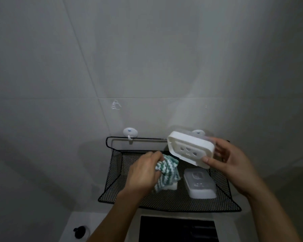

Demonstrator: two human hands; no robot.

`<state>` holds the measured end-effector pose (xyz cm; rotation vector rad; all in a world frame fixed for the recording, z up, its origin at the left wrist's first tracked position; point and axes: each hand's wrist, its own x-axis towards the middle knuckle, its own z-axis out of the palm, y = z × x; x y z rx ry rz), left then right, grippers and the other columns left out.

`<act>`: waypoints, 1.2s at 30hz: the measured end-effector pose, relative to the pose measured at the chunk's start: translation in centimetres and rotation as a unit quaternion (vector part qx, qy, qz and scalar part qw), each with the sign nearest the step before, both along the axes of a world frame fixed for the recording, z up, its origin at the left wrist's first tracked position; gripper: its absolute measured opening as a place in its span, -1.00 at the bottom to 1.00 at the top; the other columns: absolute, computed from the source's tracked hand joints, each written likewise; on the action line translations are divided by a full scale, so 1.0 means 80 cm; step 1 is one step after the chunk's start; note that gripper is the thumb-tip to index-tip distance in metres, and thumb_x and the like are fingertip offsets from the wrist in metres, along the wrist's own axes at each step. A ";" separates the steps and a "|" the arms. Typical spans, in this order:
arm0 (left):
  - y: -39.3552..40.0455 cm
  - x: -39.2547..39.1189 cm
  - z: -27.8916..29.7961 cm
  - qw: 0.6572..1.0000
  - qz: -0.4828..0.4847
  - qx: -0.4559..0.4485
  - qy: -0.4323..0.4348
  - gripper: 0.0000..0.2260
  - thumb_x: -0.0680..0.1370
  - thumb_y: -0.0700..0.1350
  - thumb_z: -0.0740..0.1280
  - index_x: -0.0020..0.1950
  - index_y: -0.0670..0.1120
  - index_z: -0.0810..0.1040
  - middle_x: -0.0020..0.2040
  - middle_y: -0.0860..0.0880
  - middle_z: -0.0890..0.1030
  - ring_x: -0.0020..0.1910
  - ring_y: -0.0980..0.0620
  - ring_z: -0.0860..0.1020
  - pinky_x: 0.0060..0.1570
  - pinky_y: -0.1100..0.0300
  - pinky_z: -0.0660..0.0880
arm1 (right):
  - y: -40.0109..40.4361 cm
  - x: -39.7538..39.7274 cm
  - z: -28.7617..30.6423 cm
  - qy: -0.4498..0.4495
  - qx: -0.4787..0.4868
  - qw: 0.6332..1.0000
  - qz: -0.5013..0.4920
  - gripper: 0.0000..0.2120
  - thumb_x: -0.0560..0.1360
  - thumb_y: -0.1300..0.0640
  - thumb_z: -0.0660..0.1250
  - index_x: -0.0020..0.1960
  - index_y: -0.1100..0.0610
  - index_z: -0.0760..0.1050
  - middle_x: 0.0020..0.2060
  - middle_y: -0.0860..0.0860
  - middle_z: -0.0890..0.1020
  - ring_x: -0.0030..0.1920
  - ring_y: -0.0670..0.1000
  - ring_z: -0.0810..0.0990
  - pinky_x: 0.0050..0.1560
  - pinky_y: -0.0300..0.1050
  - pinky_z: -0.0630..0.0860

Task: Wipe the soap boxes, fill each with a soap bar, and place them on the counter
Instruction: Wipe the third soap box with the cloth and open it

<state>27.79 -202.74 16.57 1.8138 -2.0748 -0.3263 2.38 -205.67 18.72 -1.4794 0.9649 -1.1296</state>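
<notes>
A white rectangular plastic soap box [191, 148] with rounded corners and drain holes in its tray is held tilted in the air by the right hand [232, 160], whose thumb presses its near edge while the fingers curl round its far side; a clear lid seems to sit behind it, though that is hard to tell. To the left of that hand, the left hand [143, 172] clutches a bunched green-and-white striped cloth [45, 169], which hangs just short of the held box and does not touch it. Below the right hand, a second white soap box with a clear lid [198, 183] lies closed in a black wire-mesh wall basket [173, 201]. Under the cloth, beside the left hand, a white block [48, 186] rests in the same basket, partly hidden. The basket hangs from a white round wall hook [130, 133] on the grey tiled wall [147, 58].
</notes>
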 end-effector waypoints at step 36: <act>-0.016 0.020 0.047 0.854 -0.021 0.022 0.519 -0.63 0.44 0.22 0.40 0.20 0.13 0.62 0.11 0.07 0.68 0.13 0.09 0.64 0.16 0.14 0.56 | -0.002 0.030 -0.001 -0.160 0.202 0.962 0.091 -0.52 0.41 0.27 0.42 0.32 0.29 0.50 0.17 0.21 0.68 0.18 0.16 0.67 0.06 -0.13 0.63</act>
